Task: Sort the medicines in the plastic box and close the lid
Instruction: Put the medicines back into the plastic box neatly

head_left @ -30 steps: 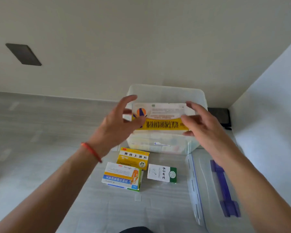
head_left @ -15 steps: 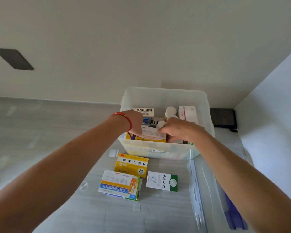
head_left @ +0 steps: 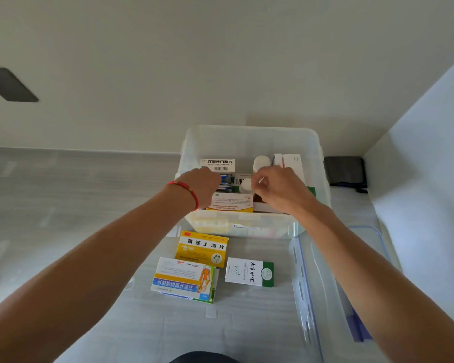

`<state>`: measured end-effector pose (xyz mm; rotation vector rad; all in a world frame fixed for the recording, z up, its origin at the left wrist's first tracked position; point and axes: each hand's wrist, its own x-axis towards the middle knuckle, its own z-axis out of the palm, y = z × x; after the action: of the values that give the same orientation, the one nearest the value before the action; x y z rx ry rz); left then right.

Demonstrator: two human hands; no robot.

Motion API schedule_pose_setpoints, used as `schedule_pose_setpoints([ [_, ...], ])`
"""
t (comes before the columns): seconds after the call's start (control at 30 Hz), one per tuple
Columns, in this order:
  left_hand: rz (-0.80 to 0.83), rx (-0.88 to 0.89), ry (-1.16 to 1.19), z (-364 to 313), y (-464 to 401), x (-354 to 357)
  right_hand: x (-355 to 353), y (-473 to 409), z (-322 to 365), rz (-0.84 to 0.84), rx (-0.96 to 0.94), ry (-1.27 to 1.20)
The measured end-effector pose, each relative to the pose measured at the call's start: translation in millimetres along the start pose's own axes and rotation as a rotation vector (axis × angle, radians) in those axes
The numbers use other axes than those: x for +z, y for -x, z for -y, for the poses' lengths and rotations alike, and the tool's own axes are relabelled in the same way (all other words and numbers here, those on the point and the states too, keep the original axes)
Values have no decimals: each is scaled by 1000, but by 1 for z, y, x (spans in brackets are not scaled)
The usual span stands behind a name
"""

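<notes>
Presently, one clear plastic box (head_left: 252,142) stands open on the grey floor against the wall, with both hands reaching inside it. Left hand (head_left: 203,186), one red cord at the wrist, is curled down among the packs at the box's left side; its fingertips are hidden, so what it grasps, if anything, cannot be told. Right hand (head_left: 278,188) has fingers curled, thumb and forefinger close together above one white bottle cap (head_left: 246,185); whether they pinch anything cannot be told. Visible in the box: one white-and-yellow carton (head_left: 231,204) lying near the front wall between the hands, one white carton with barcode (head_left: 217,165) at the rear left, a second white cap (head_left: 261,162) at the rear, and one upright white carton (head_left: 291,163) at the rear right. Three cartons lie on the floor just in front of the box: one yellow (head_left: 202,248), one blue-and-white (head_left: 184,280), one white-and-green (head_left: 249,271). One clear lid (head_left: 323,284) with a blue handle lies to the right of these.
</notes>
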<state>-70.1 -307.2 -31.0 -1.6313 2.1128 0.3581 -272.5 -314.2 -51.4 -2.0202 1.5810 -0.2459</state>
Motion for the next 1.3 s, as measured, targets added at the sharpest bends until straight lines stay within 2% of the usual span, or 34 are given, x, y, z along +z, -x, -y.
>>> schedule_pose_setpoints([
  [0.07, -256, 5, 180, 4, 20, -2, -10, 24, 8, -168, -124, -135],
  [0.13, -712, 127, 446, 8, 52, 4, -14, 55, 18, -235, -283, -309],
  [0.2, -1059, 223, 585, 14, 89, 24, -3, 88, 24, -160, -400, -408],
  [0.23, -1129, 201, 595, 15, 104, 42, 10, 102, 23, -80, -404, -398],
  [0.27, -1132, 160, 601, 15, 116, 63, 26, 113, 19, 7, -373, -349],
  [0.33, -994, 91, 611, 12, 131, 115, 64, 127, 8, 150, -266, -125],
  [0.4, -707, 35, 572, 11, 135, 163, 101, 132, 1, 231, -209, 84],
  [0.5, -213, -63, 305, 17, 136, 215, 146, 132, 7, 279, -274, 162],
  [0.57, -93, -56, 236, 22, 135, 232, 172, 130, 17, 286, -332, 252],
  [0.77, -178, 21, 245, 23, 126, 237, 209, 133, 47, 204, -292, 506],
  [1.0, -212, 72, 300, 27, 127, 247, 220, 139, 57, 190, -209, 503],
  [1.3, -135, 80, 272, 22, 128, 248, 221, 140, 54, 179, -211, 527],
])
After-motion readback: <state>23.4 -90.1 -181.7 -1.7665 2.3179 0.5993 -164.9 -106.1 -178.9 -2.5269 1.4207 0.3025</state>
